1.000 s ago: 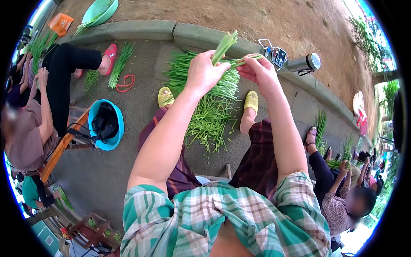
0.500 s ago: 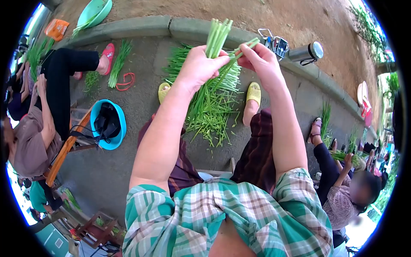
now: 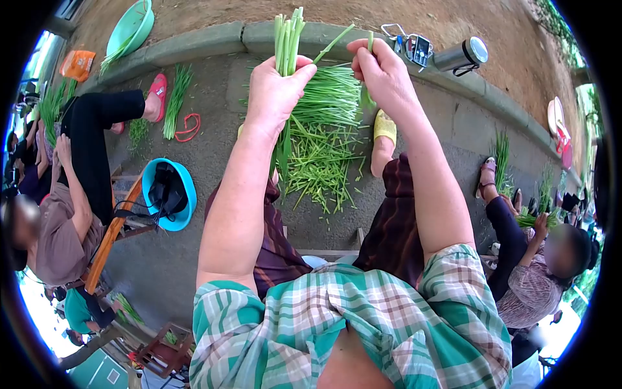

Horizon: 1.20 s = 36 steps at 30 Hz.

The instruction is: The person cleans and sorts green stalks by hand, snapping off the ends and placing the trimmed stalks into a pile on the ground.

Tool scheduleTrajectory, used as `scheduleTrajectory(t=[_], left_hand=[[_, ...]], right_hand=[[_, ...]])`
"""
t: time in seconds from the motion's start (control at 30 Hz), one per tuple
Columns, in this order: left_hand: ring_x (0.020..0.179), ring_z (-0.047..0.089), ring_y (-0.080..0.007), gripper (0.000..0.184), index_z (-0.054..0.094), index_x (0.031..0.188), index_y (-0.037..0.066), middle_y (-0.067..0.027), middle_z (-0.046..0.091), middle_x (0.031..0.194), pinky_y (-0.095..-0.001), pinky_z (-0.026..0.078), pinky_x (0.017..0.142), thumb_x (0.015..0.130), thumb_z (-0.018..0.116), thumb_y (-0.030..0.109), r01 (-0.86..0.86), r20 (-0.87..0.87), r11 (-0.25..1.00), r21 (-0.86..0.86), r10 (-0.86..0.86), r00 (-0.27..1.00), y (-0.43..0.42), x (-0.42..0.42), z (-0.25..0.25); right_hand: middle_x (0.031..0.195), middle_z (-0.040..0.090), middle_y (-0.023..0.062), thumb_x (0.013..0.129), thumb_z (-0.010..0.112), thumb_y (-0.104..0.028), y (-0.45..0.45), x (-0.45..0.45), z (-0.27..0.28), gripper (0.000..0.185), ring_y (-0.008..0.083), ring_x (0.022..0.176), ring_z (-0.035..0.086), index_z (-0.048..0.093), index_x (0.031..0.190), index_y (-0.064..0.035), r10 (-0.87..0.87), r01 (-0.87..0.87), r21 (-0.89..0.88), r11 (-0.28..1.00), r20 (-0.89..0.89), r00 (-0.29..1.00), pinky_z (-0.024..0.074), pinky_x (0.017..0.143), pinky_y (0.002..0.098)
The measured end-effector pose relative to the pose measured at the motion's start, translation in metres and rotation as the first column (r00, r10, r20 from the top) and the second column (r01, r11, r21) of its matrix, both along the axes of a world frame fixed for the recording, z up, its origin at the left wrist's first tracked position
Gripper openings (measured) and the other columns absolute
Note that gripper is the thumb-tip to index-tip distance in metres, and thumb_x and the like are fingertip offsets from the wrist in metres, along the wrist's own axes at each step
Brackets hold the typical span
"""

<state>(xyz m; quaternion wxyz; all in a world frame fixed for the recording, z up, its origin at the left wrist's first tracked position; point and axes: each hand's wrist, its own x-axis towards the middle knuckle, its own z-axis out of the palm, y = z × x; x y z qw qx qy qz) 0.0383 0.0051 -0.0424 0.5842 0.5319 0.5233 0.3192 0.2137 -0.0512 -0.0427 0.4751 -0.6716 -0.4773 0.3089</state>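
My left hand [image 3: 275, 91] is wrapped round a bundle of green stalks [image 3: 287, 42], pale thick ends up, leafy ends trailing below the wrist. One stalk [image 3: 334, 43] slants out to the right past my left thumb. Pinched in my right hand [image 3: 382, 71] is a short piece of green stalk [image 3: 370, 40], its tip above the fingers and a leafy part hanging beneath. On the ground between my feet lies a pile of long green stalks [image 3: 330, 97], with many short loose pieces [image 3: 321, 168] on its near side.
A blue basin [image 3: 188, 211] holding a black item stands left, beside a wooden chair [image 3: 107, 249]. Seated people flank me. Along the concrete curb [image 3: 194, 45] are a green basin [image 3: 133, 29], a steel flask [image 3: 453, 57] and a small device [image 3: 421, 50]. A red cord [image 3: 189, 128] lies left.
My hands have moved apart, the left one shifting left with the bundle. The stalk that stretched between both hands earlier no longer joins them. My view has shifted slightly.
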Motion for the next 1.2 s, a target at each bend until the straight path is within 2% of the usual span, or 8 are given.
scheduleTrajectory(t=[0.07,0.2,0.43,0.7,0.93,1.07,1.13,1.2], left_hand=[[0.055,0.049,-0.0047,0.013,0.069,0.091,0.004,0.003,0.059,0.071,-0.0206,0.039,0.05,0.081,0.075,0.01,0.011,0.016,0.999,0.045,-0.012,1.0,-0.002,0.004,-0.004],[0.055,0.049,-0.0048,0.013,0.068,0.09,0.004,0.0029,0.059,0.07,-0.0208,0.039,0.05,0.08,0.075,0.007,0.029,-0.008,0.998,0.05,-0.029,1.0,-0.006,0.01,-0.001],[0.056,0.049,-0.0053,0.011,0.068,0.09,0.004,0.0026,0.06,0.071,-0.0209,0.039,0.05,0.081,0.074,0.007,0.058,0.006,0.997,0.056,-0.058,0.998,-0.006,0.008,-0.002],[0.056,0.052,-0.0049,0.01,0.069,0.091,0.007,0.0023,0.061,0.072,-0.0208,0.043,0.051,0.083,0.073,0.011,-0.034,0.005,0.999,0.022,0.034,0.999,-0.001,0.001,0.004],[0.055,0.053,-0.0051,0.012,0.07,0.092,0.006,0.002,0.062,0.072,-0.0213,0.044,0.05,0.082,0.074,0.011,-0.099,0.037,0.995,0.027,0.098,0.994,0.006,-0.005,0.003],[0.053,0.054,-0.0081,0.012,0.069,0.09,0.004,-0.0006,0.063,0.073,-0.0232,0.044,0.049,0.082,0.075,0.011,-0.191,0.189,0.981,-0.018,0.191,0.963,0.017,-0.015,-0.003],[0.056,0.055,-0.0079,0.023,0.067,0.1,0.0,-0.0032,0.065,0.081,-0.0233,0.044,0.049,0.083,0.075,0.012,-0.203,0.282,0.978,-0.05,0.209,0.936,0.025,-0.023,-0.003],[0.056,0.056,-0.0086,0.023,0.066,0.102,0.001,-0.0061,0.067,0.085,-0.0231,0.045,0.05,0.083,0.075,0.011,-0.208,0.33,0.976,-0.065,0.218,0.918,0.035,-0.033,-0.001]], right_hand=[[0.076,0.064,0.0036,0.091,0.063,-0.031,-0.001,-0.004,0.01,0.032,0.0103,0.071,0.059,0.065,0.099,-0.0007,-0.063,0.036,-0.176,0.984,-0.147,0.987,0.0474,0.068,0.0261],[0.073,0.062,0.0005,0.082,0.074,-0.037,0.0,-0.012,0.008,0.042,0.0077,0.068,0.055,0.068,0.099,0.0013,-0.088,0.073,-0.127,0.989,-0.116,0.989,0.0449,0.06,0.0262],[0.065,0.057,-0.0017,0.083,0.073,-0.032,-0.003,-0.007,0.009,0.034,0.0066,0.063,0.051,0.068,0.094,-0.0001,-0.032,0.021,-0.188,0.982,-0.058,0.998,0.0426,0.058,0.0257],[0.063,0.052,-0.0046,0.086,0.067,-0.026,0.0,0.014,0.009,0.023,0.0054,0.058,0.044,0.066,0.087,-0.0031,-0.176,0.176,-0.068,0.982,-0.002,0.984,0.0371,0.053,0.0251],[0.067,0.052,-0.0074,0.088,0.068,-0.021,0.003,0.046,0.005,0.016,0.0013,0.058,0.043,0.065,0.086,-0.0053,-0.371,0.392,0.179,0.902,-0.143,0.918,0.0357,0.052,0.0206],[0.068,0.055,-0.0049,0.089,0.067,-0.026,-0.004,0.066,0.009,0.02,0.0033,0.063,0.047,0.067,0.091,-0.0054,-0.417,0.423,0.126,0.897,-0.075,0.906,0.0396,0.057,0.0228],[0.072,0.062,0.0,0.089,0.066,-0.032,-0.011,0.059,0.015,0.027,0.0087,0.067,0.054,0.068,0.097,-0.0067,-0.182,0.23,-0.159,0.96,0.269,0.946,0.045,0.062,0.0292],[0.075,0.067,0.0094,0.089,0.064,-0.039,-0.016,0.047,0.004,0.033,0.0183,0.07,0.061,0.07,0.097,-0.008,0.142,-0.034,-0.354,0.934,0.281,0.949,0.0491,0.068,0.0354]])
